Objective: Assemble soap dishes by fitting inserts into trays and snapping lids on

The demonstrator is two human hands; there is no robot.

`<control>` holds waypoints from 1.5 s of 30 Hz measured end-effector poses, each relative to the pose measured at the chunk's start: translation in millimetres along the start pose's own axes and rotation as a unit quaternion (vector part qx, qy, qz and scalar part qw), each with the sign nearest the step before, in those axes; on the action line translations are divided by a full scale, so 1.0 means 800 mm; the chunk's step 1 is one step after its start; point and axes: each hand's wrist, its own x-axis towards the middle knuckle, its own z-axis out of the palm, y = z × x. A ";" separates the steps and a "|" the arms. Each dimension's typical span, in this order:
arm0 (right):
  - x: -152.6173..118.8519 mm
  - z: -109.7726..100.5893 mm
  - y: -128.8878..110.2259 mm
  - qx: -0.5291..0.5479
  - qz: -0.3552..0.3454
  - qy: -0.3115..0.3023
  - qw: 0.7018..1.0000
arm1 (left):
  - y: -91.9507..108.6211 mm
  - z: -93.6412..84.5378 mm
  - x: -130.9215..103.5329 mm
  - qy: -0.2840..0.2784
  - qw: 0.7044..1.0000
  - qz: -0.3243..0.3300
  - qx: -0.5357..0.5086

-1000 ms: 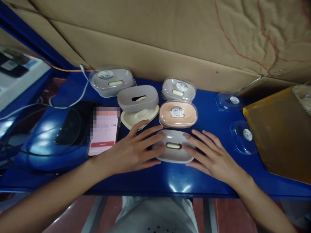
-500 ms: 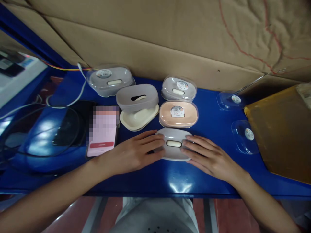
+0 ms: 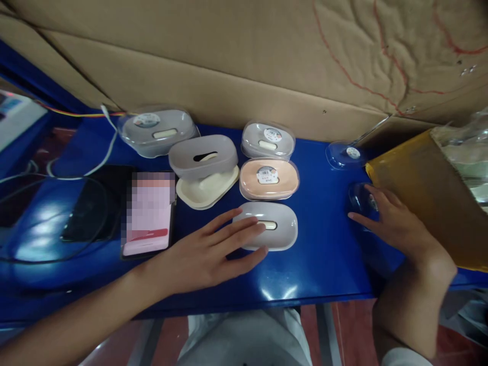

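My left hand (image 3: 221,249) rests with spread fingers on the left side of a grey oval soap box (image 3: 284,226), which has a cream bar showing in its slot. Over at the right, my right hand (image 3: 396,221) reaches onto a clear plastic lid (image 3: 356,198); its thumb and fingers are apart around the lid, which lies on the blue table and is partly covered by the hand. Just behind the grey box sits a peach soap box (image 3: 247,178) under a clear lid with a round label.
Behind stand two lidded grey boxes (image 3: 175,122) (image 3: 253,134). A grey cover (image 3: 224,157) leans on a cream tray (image 3: 206,190). Another clear lid (image 3: 339,157) lies near a cardboard box (image 3: 427,203). A phone (image 3: 152,213) and cables are at left.
My right hand has left the grey soap box and moved right to the nearer clear lid. My left hand stays on the box, its fingers now further across the top. The view has shifted right.
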 end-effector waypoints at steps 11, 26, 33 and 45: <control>-0.005 0.000 -0.081 0.135 -0.068 -0.154 0.976 | -0.005 0.002 0.000 -0.008 1.000 -0.018 -0.015; -0.002 0.000 -0.149 0.137 -0.216 0.007 0.967 | 0.000 -0.009 0.001 0.027 0.999 0.016 0.035; 0.014 0.059 -0.209 0.150 -0.327 0.044 0.932 | -0.010 -0.017 -0.002 0.005 0.999 -0.001 0.038; 0.016 0.057 -0.187 0.137 -0.388 0.035 0.911 | -0.017 -0.008 -0.002 -0.015 1.000 0.001 0.027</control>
